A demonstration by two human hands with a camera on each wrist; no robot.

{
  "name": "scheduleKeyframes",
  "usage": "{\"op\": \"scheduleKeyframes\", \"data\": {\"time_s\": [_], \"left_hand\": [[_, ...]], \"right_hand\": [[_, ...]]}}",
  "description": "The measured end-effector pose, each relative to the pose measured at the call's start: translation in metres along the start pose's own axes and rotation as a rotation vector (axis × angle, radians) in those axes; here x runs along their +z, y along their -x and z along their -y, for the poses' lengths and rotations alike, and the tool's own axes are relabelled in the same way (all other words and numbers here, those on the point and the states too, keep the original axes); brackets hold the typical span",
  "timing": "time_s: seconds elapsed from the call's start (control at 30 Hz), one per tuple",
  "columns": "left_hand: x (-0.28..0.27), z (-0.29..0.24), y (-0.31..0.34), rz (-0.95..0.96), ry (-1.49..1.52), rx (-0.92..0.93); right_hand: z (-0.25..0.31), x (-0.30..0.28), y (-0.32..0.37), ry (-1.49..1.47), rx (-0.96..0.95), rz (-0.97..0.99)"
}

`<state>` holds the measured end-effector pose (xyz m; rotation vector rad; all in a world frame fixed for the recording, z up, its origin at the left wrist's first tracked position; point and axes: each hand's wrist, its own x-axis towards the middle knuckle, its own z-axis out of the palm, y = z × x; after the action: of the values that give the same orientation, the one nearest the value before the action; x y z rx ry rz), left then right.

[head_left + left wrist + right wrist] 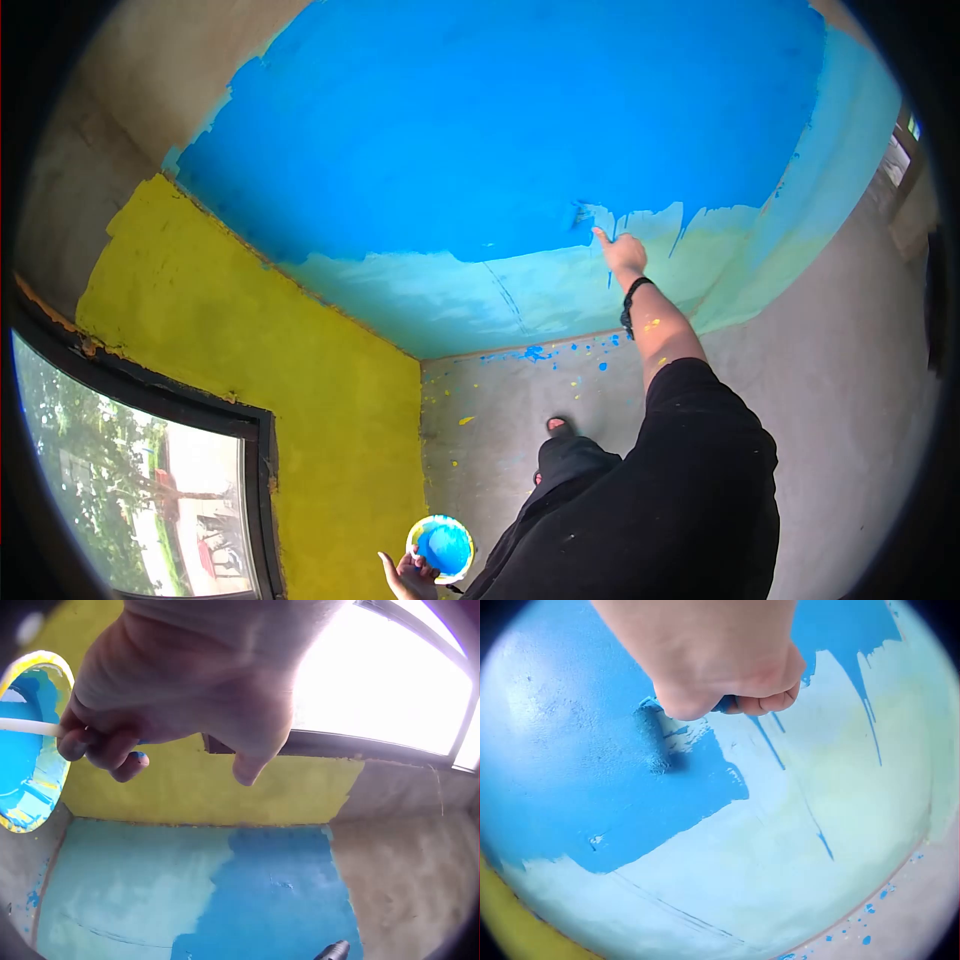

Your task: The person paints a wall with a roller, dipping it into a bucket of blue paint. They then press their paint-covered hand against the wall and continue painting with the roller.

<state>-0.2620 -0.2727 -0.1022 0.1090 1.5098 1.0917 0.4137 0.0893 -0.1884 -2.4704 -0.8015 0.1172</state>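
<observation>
**Rough plaster wall** (500, 130), the largest element. Its upper part carries a saturated wet blue coat with a ragged, dripping lower edge. Its lower part is a pale turquoise undercoat, matt and chalky.

**Yellow wall** (250, 350) of coarse render meets the plaster wall's left edge and holds a dark-framed window (130, 470).

**Grey floor** (520, 430) lies below the plaster wall, smooth and speckled with blue and yellow drops.

**Right hand** (625, 252) is raised to the plaster wall at the ragged blue edge and is clenched around a blue-coated brush (651, 712). A black wristband (630, 300) circles the wrist. The brush is mostly hidden in the fist. Its visible end touches the wall, and so far as shows, its long axis runs from the fist up into the blue coat.

**Left hand** (410, 578) is well below the plaster wall, fingers curled round the thin white handle (26, 727) of a round paint pot (441, 547). The pot's rim is smeared yellow and its inside is blue.
</observation>
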Motion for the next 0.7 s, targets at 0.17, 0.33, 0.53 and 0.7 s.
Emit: {"op": "scheduleKeyframes", "data": {"time_s": [0.17,0.33,0.53,0.7], "left_hand": [[-0.013,0.024,0.017,-0.025,-0.007,-0.049],[0.009,0.061,0.042,-0.074,0.019,0.028],[0.083,0.090,0.046,0.001,0.034,0.127],[0.172,0.089,0.067,0.024,0.119,0.134]], "right_hand": [[0.065,0.019,0.015,-0.157,-0.114,0.165],[0.129,0.005,0.018,-0.228,-0.295,0.284],[0.023,-0.019,-0.071,-0.042,-0.449,0.114],[-0.118,-0.050,-0.131,0.111,-0.355,0.069]]}}
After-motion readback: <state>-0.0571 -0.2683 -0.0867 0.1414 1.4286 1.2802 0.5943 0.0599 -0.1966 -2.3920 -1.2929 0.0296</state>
